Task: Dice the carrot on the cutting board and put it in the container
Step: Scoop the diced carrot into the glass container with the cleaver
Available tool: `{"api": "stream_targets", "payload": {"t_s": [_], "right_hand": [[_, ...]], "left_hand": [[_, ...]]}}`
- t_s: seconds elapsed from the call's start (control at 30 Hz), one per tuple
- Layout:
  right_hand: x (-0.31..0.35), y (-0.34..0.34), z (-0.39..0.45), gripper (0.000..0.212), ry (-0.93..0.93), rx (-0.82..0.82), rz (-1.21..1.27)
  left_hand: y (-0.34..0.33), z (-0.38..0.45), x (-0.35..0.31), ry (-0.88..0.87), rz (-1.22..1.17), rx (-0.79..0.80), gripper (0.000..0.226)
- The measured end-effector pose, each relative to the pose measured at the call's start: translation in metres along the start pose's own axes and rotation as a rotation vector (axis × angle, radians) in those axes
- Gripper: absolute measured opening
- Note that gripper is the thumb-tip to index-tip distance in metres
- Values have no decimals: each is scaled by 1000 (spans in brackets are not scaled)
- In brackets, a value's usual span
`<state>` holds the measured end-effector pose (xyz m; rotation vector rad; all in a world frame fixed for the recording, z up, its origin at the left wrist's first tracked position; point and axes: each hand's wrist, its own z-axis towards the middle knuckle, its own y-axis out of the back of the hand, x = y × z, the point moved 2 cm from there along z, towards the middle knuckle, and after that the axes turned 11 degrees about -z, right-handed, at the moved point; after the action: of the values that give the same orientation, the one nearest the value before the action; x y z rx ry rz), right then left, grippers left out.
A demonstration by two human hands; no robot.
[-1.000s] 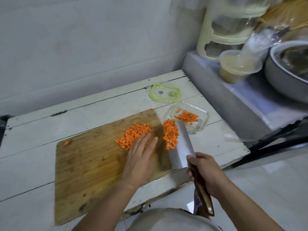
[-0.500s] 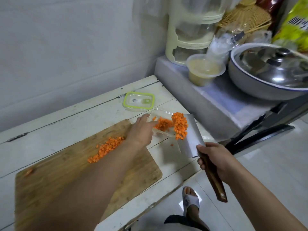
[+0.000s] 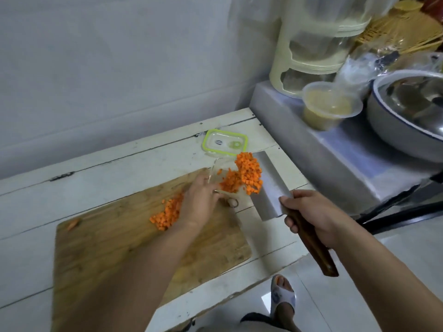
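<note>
Head view, frame centre: my right hand (image 3: 309,216) grips the cleaver (image 3: 268,188), sliding diced carrot (image 3: 248,172) into the container (image 3: 214,173) my left hand (image 3: 200,202) holds; another pile (image 3: 167,214) waits on the cutting board (image 3: 100,248).

Both forearms were bare, no sleeves reaching the wrists. On one foot the person wore an open-toed white slipper (image 3: 282,299) with a blurred bluish print; dark clothing (image 3: 251,318) showed beside it.
</note>
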<state>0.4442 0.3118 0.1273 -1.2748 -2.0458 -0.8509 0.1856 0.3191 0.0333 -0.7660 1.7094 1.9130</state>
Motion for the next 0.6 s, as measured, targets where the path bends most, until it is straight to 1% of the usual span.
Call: {"api": "stream_targets", "payload": {"t_s": [0.1, 0.17, 0.27, 0.37, 0.43, 0.5, 0.53, 0.6], "right_hand": [[18, -29, 2, 12, 52, 94, -16], [29, -54, 1, 14, 93, 158, -44], [39, -96, -2, 12, 127, 285, -119], [40, -142, -4, 9, 115, 410, -178], [37, -173, -6, 7, 108, 479, -212], [32, -201, -8, 5, 104, 533, -259], [30, -213, -8, 4, 97, 552, -281], [27, -235, -9, 3, 84, 571, -313]], "left_hand": [[43, -27, 16, 115, -80, -195, 14], [74, -54, 31, 196, -83, -305, 15], [111, -113, 58, 304, -51, -429, 17], [129, -175, 85, 479, -43, -500, 19], [132, -211, 100, 585, -73, -548, 16], [133, -238, 112, 615, -106, -610, 10], [133, -248, 116, 628, -118, -609, 11], [130, -262, 121, 663, -128, -556, 15]]}}
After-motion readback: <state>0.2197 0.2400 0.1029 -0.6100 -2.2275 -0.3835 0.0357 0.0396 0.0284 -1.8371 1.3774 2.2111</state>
